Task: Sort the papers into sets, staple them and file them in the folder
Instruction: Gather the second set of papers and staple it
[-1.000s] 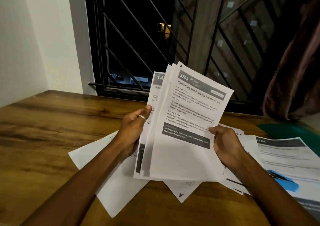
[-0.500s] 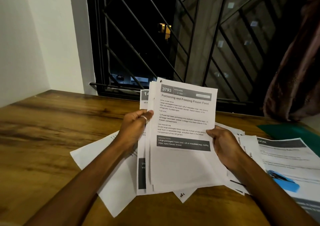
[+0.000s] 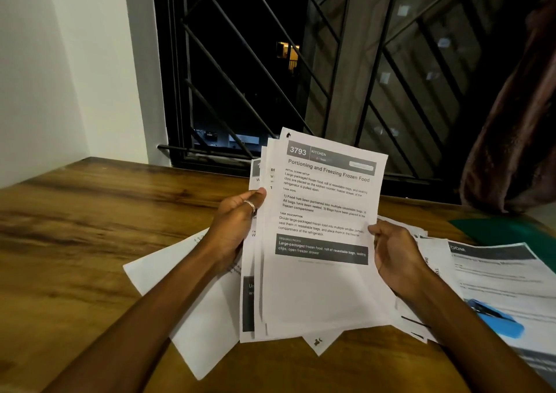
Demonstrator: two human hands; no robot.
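Currently, far left: bare wooden table (image 3: 90,227) with a white wall behind it. A blank-looking sheet (image 3: 192,311) lies flat on the table under the left forearm, angled, one corner toward the near edge.

The left hand (image 3: 233,227) is closed on the left edge of the held stack of papers (image 3: 319,290) — thumb on the front face, other fingers behind, out of view. A ring (image 3: 250,204) sits on the thumb. The grip is about mid-height on the stack; the sheets fan slightly to the left, so edges of several rear pages show past the thumb.

The stack stands nearly upright, its bottom edge at or just above the table; contact can't be confirmed. The top sheet is headed "3793 KITCHEN — Portioning and Freezing Frozen Food". A small corner of another sheet (image 3: 320,343) pokes out from beneath the stack on the table.

The right hand (image 3: 394,260) clamps the stack's right edge, thumb on the front, somewhat lower than the left hand's grip. The stack spans between both hands.

Right of it: more loose printed pages (image 3: 496,272) spread flat on the table, with a blue stapler (image 3: 499,320) resting on them beside the right forearm. A green folder (image 3: 511,231) lies further back at the right, partly covered by those pages. Behind: a barred window (image 3: 301,62), dark outside, and a brown curtain (image 3: 517,140) at the far right.
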